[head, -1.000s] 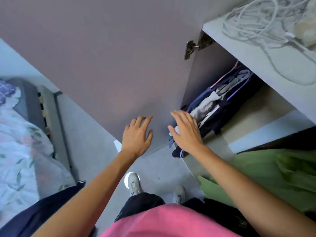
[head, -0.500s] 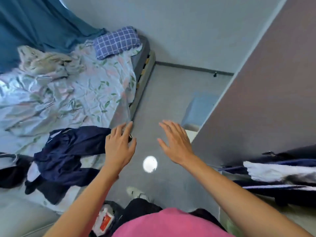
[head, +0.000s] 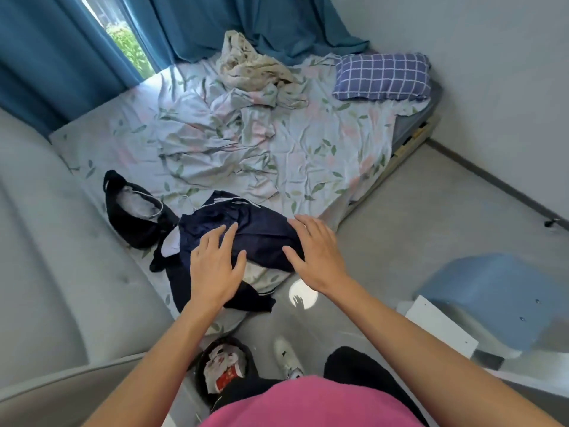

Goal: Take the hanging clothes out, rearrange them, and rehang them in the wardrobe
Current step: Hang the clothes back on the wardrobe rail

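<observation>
A dark navy garment (head: 255, 229) with white trim lies crumpled on the near corner of the bed (head: 308, 155). A black piece of clothing (head: 135, 223) with a pale lining lies just left of it. My left hand (head: 215, 266) hovers over the navy garment's near left part, fingers straight and spread. My right hand (head: 317, 251) is over its right edge, fingers also straight. Neither hand grips anything. The wardrobe is out of view.
The bed carries a rumpled floral sheet, a beige bundle (head: 249, 66) and a checked blue pillow (head: 381, 77). A grey padded surface (head: 61, 272) fills the left. A bin with rubbish (head: 224, 371) stands by my feet. A blue box (head: 498, 303) sits on the floor at right.
My view has swung left from the open wardrobe and its hanging clothes to the bed. Both hands, still empty, now reach over the navy garment.
</observation>
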### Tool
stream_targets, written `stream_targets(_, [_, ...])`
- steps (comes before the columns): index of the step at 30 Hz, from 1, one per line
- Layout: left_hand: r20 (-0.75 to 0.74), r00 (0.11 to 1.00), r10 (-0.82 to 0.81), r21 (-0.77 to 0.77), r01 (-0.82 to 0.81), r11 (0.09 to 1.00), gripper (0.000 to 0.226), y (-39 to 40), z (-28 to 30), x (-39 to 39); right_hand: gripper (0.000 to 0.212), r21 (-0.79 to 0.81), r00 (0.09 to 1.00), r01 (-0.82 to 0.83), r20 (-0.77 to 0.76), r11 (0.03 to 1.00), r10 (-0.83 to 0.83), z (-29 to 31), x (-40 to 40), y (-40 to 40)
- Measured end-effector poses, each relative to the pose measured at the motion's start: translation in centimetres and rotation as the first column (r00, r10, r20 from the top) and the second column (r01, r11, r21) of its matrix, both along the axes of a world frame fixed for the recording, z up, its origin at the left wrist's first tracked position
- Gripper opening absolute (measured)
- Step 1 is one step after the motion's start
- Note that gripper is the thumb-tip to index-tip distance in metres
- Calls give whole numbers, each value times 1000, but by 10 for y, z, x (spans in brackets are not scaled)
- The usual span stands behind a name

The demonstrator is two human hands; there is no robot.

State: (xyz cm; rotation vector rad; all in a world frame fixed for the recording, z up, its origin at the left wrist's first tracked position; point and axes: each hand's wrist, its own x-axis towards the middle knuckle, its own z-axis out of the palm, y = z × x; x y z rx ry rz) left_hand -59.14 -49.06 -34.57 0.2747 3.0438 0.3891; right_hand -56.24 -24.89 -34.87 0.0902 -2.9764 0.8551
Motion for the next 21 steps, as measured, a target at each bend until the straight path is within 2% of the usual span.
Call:
stream_targets(7, [86,956,281,17,-283,959,63,-67,-23,-38,60,5,962,-259,97,966,257,-31,-126,-61])
stream_targets(12, [159,874,460,-44,-459,887,62,-95,-51,-86,61,1,904,-392,189,920,384,-70,-233,-89])
stream_targets(18, [274,757,593,-106,-589,801,63,-111,-122,-156,63,31,835,-503,275,864,476,-142,-338,-117])
stream_targets(21, [329,720,611,-132,-606,784,63,-124,-186,-196,62,50,793,-564,309,824,524,-205,-382,-139])
